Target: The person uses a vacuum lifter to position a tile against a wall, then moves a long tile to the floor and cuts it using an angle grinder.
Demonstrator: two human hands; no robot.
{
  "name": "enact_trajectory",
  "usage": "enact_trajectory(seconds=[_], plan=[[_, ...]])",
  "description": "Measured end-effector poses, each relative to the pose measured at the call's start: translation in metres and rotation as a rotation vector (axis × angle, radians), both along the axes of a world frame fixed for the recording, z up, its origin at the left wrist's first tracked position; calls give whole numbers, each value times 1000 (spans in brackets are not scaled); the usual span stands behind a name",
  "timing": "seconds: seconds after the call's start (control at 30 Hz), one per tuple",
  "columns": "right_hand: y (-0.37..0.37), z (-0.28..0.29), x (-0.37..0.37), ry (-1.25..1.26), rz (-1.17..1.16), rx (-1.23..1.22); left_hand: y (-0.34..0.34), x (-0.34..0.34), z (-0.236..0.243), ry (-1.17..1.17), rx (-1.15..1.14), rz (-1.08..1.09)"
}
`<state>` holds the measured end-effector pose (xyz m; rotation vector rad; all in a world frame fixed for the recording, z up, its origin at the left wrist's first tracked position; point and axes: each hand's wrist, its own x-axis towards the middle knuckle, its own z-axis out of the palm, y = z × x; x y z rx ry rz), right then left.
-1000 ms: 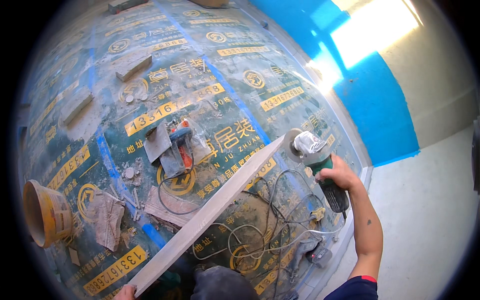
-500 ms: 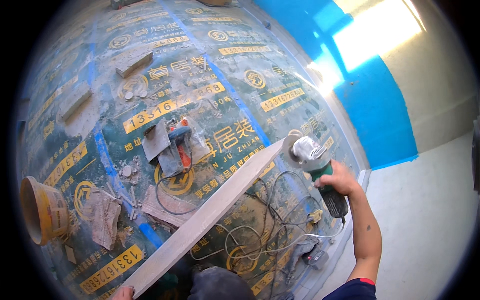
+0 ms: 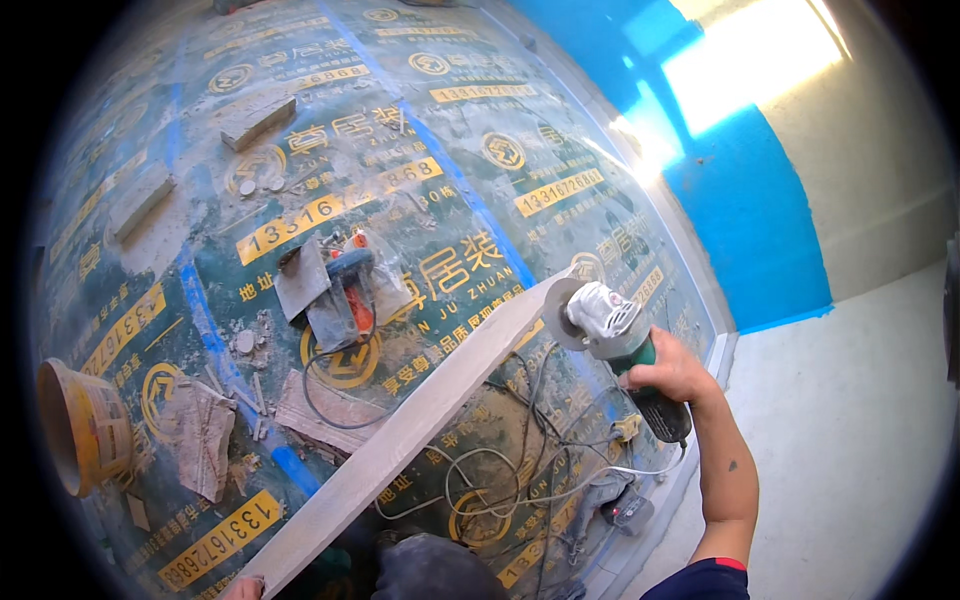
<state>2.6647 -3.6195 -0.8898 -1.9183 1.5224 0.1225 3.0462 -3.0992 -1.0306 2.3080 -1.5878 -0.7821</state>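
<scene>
My right hand (image 3: 668, 372) is wrapped round the green and black body of an angle grinder (image 3: 640, 358), which has a pale, dusty head. The grinder's round disc (image 3: 562, 312) meets the far end of a long, pale, dusty strip (image 3: 420, 437); whether it is spinning or cutting I cannot tell. The strip slants from the lower left up to the middle right. At its near end my left hand (image 3: 246, 587) grips the edge, mostly cut off by the picture's lower rim.
Printed green sheeting (image 3: 330, 205) with blue tape covers the floor. A dusty circular saw (image 3: 340, 290) lies beyond the strip. Tangled cables (image 3: 520, 470) lie under it. Around are a yellowish bucket (image 3: 92, 428), broken slabs (image 3: 205, 440), blocks (image 3: 258, 123) and a blue-and-beige wall (image 3: 750, 220).
The grinder has shifted a little left and down, its disc now closer over the strip's end. My left hand keeps its hold. The whole view has moved slightly.
</scene>
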Motion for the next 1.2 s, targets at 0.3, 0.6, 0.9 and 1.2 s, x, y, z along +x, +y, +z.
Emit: enact_trajectory(seconds=[0.3,0.6,0.9,1.2], plan=[[-22,-3,-18,-128,-133,24,-3,1,-1,-25,-11,-26],[6,2,6,-169,-34,138,-3,0,5,-28,79,-11],[-16,8,-6,-129,-165,142,-7,-2,8,-10,57,4],[-15,1,-6,-203,-124,72,-7,-1,8,-1,79,13]])
